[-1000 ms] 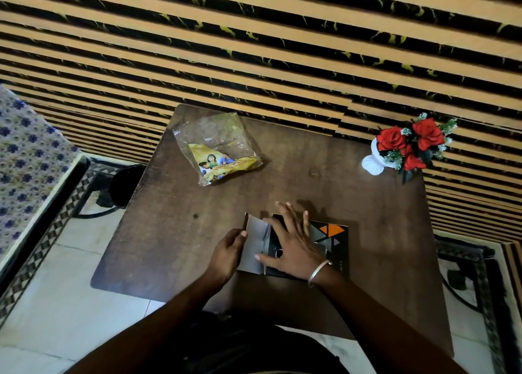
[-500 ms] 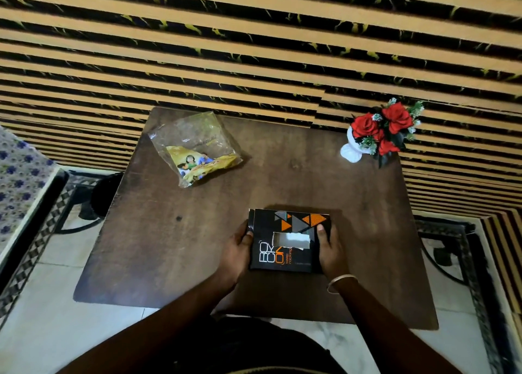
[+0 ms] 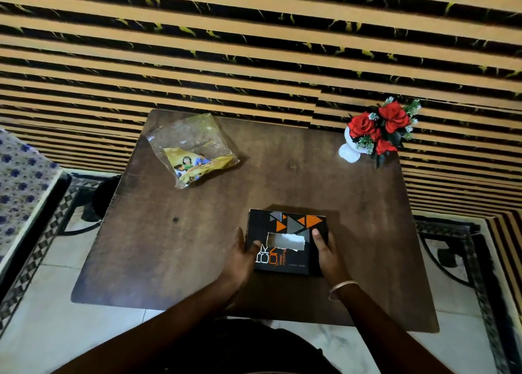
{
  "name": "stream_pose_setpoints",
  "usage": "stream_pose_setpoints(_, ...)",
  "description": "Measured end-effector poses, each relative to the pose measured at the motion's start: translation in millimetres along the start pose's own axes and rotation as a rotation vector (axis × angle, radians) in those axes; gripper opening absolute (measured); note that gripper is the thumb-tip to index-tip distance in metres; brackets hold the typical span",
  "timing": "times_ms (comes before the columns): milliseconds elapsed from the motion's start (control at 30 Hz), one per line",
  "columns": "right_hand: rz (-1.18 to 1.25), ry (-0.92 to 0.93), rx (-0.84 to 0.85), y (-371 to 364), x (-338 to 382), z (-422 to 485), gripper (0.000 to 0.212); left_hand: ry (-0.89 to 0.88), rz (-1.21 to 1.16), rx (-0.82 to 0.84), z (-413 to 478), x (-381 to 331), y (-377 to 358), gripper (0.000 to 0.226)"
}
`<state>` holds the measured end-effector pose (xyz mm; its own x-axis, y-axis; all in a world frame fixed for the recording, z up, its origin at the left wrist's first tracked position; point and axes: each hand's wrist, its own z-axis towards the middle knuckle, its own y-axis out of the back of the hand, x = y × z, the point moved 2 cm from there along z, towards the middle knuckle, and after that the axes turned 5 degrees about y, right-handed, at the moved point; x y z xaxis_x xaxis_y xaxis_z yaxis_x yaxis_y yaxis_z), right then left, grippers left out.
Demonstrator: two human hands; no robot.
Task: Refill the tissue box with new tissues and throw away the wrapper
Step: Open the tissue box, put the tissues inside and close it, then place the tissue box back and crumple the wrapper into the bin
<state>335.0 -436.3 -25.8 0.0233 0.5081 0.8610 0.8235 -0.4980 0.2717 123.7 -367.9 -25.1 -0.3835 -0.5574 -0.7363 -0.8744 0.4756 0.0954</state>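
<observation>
A black tissue box (image 3: 292, 224) with orange and grey triangles lies flat on the dark wooden table (image 3: 180, 249), near its front edge. White tissue (image 3: 285, 240) shows through the slot in the box's top. My left hand (image 3: 240, 257) grips the box's left side with the thumb on top. My right hand (image 3: 327, 256) grips its right side, a bangle on that wrist. An empty clear and yellow plastic wrapper (image 3: 195, 151) lies crumpled at the table's back left, away from both hands.
A white vase with red artificial roses (image 3: 375, 132) stands at the table's back right corner. A striped black and tan wall runs behind the table. A patterned fabric surface (image 3: 19, 181) lies to the left, and black metal furniture frames stand on the tiled floor.
One second ago the box's side flap stood open under my hands. The box has since been shut and laid top up, and both hands hold its sides.
</observation>
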Motion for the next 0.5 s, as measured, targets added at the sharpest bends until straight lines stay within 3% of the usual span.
stream_pose_setpoints(100, 0.095, -0.059, -0.017, 0, -12, -7, 0.043, -0.064, 0.072, 0.045, -3, 7, -3, 0.062)
stream_pose_setpoints(233, 0.138, -0.102, -0.029, -7, -12, 1, 0.056, -0.078, 0.168, -0.030, 4, -6, -3, 0.060)
stream_pose_setpoints(400, 0.142, -0.010, -0.061, -13, 33, 34, 0.054, -0.114, 0.054, -0.018, 19, -56, 3, 0.048)
stream_pose_setpoints(500, 0.187, -0.023, -0.075, -20, 68, 75, 0.038, -0.144, -0.001, -0.004, 46, -100, 11, 0.047)
